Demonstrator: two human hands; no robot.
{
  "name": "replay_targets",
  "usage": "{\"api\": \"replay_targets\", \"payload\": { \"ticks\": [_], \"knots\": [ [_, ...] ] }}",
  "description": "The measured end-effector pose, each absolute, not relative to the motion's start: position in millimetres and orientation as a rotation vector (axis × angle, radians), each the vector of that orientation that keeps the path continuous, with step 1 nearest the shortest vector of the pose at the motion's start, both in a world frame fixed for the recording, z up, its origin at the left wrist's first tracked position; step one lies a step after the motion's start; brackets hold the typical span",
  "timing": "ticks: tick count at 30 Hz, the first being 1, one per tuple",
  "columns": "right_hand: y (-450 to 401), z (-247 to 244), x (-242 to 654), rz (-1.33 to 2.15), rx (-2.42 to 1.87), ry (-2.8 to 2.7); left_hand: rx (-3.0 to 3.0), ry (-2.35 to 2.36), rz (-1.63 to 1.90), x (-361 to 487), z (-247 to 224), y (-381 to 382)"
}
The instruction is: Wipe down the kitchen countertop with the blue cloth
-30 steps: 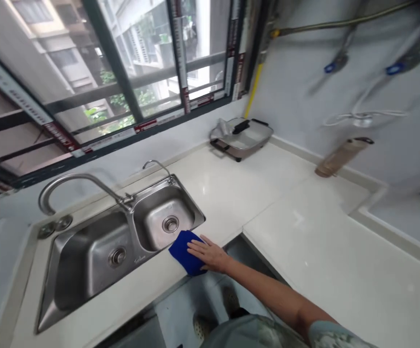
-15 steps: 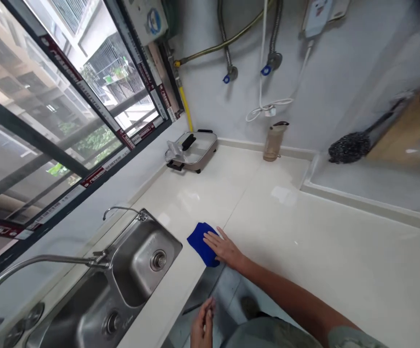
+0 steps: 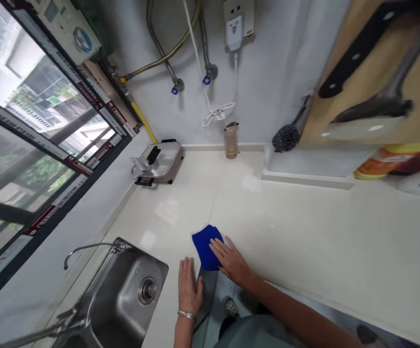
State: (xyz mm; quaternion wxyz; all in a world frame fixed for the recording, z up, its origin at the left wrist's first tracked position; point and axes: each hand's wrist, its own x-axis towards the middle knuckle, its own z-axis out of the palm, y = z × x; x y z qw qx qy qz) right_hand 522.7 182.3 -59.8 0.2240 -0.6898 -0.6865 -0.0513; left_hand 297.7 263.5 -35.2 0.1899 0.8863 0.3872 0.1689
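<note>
A blue cloth (image 3: 206,249) lies on the white countertop (image 3: 267,227) at its inner corner, its near edge hanging slightly past the counter's edge. My right hand (image 3: 231,261) rests flat on the cloth's right side, fingers stretched out and pointing up-left. To the left of the cloth, my left hand (image 3: 189,287) lies palm down on the counter strip beside the sink, fingers extended and thumb apart. It holds nothing and does not touch the cloth. A bracelet circles the left wrist.
A steel sink (image 3: 123,285) with a faucet is at lower left. An electric pan (image 3: 162,162) with a glass lid stands in the far corner, a brownish bottle (image 3: 231,140) by the wall. A scrubbing brush (image 3: 286,137) and knives (image 3: 369,116) hang at right.
My left hand has come up from below the counter's edge onto the counter beside the sink. My right hand stays on the cloth. The view has turned toward the right.
</note>
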Motion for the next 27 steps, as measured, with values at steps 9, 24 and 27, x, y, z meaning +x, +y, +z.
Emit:
{"api": "replay_targets", "payload": {
  "ticks": [9, 24, 27],
  "knots": [
    [52, -66, 545, -0.278, -2.513, -1.529, 2.607, 0.851, 0.428, 328, -39, 355],
    [41, -81, 548, -0.520, -2.866, -1.179, 2.728, 0.917, 0.307, 407, -44, 365],
    [72, -81, 536, -0.537, -2.822, -1.225, 2.749, 0.920, 0.306, 408, -44, 365]
  ]
}}
